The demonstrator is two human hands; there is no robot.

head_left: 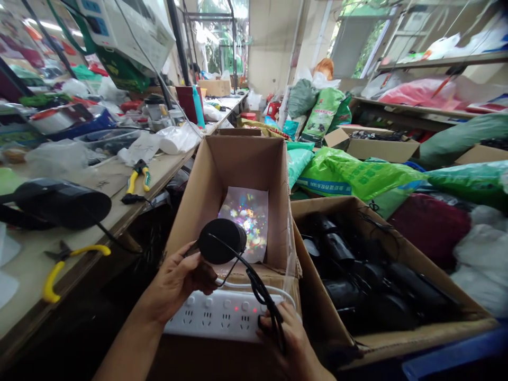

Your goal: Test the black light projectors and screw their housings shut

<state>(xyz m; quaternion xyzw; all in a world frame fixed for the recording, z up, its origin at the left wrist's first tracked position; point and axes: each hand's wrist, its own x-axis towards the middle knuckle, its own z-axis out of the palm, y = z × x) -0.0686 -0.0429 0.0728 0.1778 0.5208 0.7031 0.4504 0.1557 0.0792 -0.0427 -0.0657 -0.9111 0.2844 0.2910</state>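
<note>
My left hand (177, 280) is closed on a black cylindrical projector lamp (220, 242), gripping it at its left side. The lamp's rear faces me, over the near end of an open cardboard box (190, 193). Coloured light spots fall on a white sheet (260, 206) inside that box. At the right end of a white power strip (216, 320), my right hand (293, 336) grips a black plug (263, 323) against the sockets; its prongs are hidden. A bundled black cord (257, 283) runs from the lamp down to that hand. Two red lights glow on the strip.
To the right, another carton (420, 338) holds several black lamps (337, 248). A workbench (115, 219) at left carries yellow-handled cutters (59, 270), pliers (138, 177) and another black lamp (63, 203). Green bags (349, 174) lie behind the carton.
</note>
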